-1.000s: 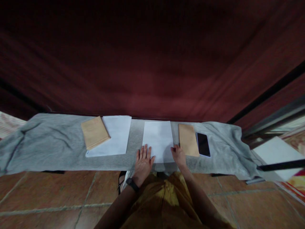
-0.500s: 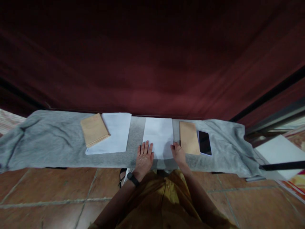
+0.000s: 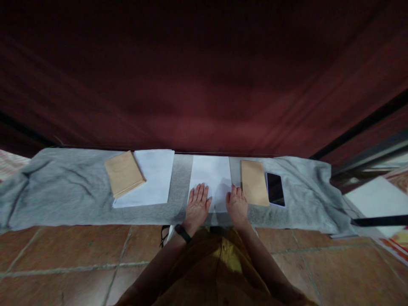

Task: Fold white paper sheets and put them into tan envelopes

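A white sheet of paper point(image 3: 211, 170) lies on the grey cloth in front of me. My left hand point(image 3: 197, 205) rests flat on its lower left part, fingers stretched out, with a dark band on the wrist. At the sheet's lower right edge is my right hand point(image 3: 236, 205), palm down, its fingers extended and holding nothing. Just right of that hand lies a brown envelope or stack of envelopes point(image 3: 254, 183). To the left are a stack of white paper point(image 3: 157, 176) and, overlapping its left side, a pile of brown envelopes point(image 3: 124, 173).
A phone point(image 3: 275, 189) lies right of the brown envelope. Grey cloth point(image 3: 76, 191) covers the narrow surface. A dark red curtain-like panel point(image 3: 204, 93) rises behind it. A white board-like piece point(image 3: 381, 199) and a dark bar point(image 3: 379, 221) are at the far right. The floor is tiled.
My right hand has gone from curled fingers at the sheet's right edge to stretched ones lying flat. My left hand has slid slightly right and up on the sheet.
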A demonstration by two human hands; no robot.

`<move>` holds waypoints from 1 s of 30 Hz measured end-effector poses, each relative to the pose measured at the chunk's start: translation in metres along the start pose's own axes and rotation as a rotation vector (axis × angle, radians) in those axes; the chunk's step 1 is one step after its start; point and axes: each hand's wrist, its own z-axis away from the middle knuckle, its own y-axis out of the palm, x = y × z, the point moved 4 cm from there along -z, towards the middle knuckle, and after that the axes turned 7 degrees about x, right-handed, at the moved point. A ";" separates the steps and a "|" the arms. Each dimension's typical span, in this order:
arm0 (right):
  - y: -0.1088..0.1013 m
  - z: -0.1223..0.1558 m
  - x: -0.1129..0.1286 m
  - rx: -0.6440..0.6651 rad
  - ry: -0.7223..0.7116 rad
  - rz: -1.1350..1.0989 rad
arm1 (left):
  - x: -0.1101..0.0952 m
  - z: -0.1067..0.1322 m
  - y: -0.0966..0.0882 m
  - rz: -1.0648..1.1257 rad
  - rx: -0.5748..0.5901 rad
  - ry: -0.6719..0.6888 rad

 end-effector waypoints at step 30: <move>0.038 -0.006 0.028 -0.030 -0.363 0.053 | -0.009 -0.028 0.008 0.038 0.165 0.262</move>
